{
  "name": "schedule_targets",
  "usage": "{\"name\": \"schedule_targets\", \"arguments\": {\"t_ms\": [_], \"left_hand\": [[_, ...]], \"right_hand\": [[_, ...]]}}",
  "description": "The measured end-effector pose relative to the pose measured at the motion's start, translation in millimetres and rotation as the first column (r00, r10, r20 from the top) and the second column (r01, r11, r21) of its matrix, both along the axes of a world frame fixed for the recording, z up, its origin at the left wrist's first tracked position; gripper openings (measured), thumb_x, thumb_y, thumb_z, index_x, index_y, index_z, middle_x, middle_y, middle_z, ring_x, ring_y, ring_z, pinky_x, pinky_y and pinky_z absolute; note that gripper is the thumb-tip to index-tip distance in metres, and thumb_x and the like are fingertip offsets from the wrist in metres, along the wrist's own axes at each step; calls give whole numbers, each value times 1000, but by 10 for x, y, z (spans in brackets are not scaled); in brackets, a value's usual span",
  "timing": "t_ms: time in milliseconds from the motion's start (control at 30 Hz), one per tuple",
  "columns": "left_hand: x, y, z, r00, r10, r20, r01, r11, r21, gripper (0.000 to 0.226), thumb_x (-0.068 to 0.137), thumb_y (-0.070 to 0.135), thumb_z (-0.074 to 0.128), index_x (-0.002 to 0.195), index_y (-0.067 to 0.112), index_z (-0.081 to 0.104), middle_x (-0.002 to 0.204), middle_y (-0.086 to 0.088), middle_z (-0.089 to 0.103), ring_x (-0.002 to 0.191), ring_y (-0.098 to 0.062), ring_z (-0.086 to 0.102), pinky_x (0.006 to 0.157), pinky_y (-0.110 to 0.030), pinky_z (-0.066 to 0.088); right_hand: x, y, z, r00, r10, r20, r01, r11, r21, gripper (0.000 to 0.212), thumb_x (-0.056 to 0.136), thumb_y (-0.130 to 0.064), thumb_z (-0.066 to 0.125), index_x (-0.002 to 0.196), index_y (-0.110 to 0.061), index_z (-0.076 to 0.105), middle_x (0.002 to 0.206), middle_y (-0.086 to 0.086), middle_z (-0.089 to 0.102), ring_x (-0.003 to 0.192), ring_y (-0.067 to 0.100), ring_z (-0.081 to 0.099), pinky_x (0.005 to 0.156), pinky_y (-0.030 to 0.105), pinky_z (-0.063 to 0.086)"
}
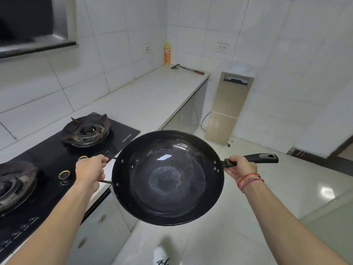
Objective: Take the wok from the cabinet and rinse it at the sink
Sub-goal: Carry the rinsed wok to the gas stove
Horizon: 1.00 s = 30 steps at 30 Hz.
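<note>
Both hands grip the wok point(167, 177) over pale floor tiles point(267, 197), beside the white counter point(149, 100).

place: home kitchen | showing it: gas hob point(57, 161) sitting in tiled counter point(152, 96) | range hood point(32, 29) hanging above | spatula point(188, 69) lying on counter

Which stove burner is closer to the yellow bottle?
The far round black gas burner, farther along the counter toward the yellow bottle; the other burner sits at the left edge.

Your single head view looks forward and down along the counter point(145, 100), close above both outstretched forearms.
</note>
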State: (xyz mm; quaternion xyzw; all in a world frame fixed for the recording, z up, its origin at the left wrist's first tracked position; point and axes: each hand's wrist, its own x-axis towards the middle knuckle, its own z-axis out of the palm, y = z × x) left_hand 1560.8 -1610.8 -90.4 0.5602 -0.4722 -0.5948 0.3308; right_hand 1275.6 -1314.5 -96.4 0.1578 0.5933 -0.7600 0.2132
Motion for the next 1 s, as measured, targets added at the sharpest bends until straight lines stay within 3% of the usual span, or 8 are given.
{"name": "schedule_targets", "arguments": {"t_ms": [167, 333, 433, 567, 767, 1000], "left_hand": [[-532, -548, -122, 999, -4, -41, 5, 1000, 22, 8, 88, -1, 56, 91, -2, 63, 61, -2, 40, 41, -9, 25, 33, -17, 19], [-1045, -1184, -151, 997, 2, -76, 3, 998, 56, 10, 93, 2, 53, 92, 1, 63, 64, -1, 41, 47, -10, 28, 33, -18, 21], [-1267, -1566, -137, 996, 35, -80, -30, 998, 58, 12, 95, 3, 51, 94, 2, 63, 63, 0, 42, 40, -6, 28, 31, -19, 20], [-1463, -2034, -91, 994, 72, -84, -66, 995, 71, 14, 94, 4, 50, 89, 3, 62, 63, -1, 45, 34, -4, 30, 30, -18, 21], [-1543, -2484, -114, 965, 244, -97, -236, 968, 86, 15, 92, 0, 49, 81, 1, 60, 65, -7, 50, 35, -6, 30, 31, -19, 21], [-1554, -2944, -200, 840, 531, -114, -517, 846, 132, 11, 91, -2, 46, 90, -2, 57, 74, -14, 64, 34, -6, 30, 31, -18, 24]], "right_hand": [[-572, -569, -87, 1000, 18, -5, -18, 1000, 18, 12, 84, 9, 59, 89, 0, 53, 82, 20, 63, 72, 29, 69, 66, 45, 61], [-1193, -1341, -47, 998, 60, 4, -60, 998, 17, 12, 85, 11, 57, 91, 2, 53, 83, 22, 63, 74, 31, 68, 59, 43, 61], [-1501, -1828, 29, 999, 54, 7, -54, 998, 20, 15, 86, 14, 53, 87, 0, 50, 85, 22, 60, 77, 33, 65, 50, 42, 59], [-1860, -2445, 68, 990, 141, 1, -141, 989, 53, 13, 88, 9, 55, 85, -2, 49, 88, 20, 60, 76, 29, 66, 63, 40, 61], [-2359, -3509, -103, 928, 373, 17, -373, 924, 78, 6, 89, 3, 52, 87, -2, 52, 81, 14, 57, 71, 22, 63, 47, 27, 58], [-2776, -5005, -398, 805, 593, 10, -590, 801, 100, 5, 84, 0, 60, 80, -2, 59, 78, 13, 64, 69, 23, 66, 56, 30, 58]]}}
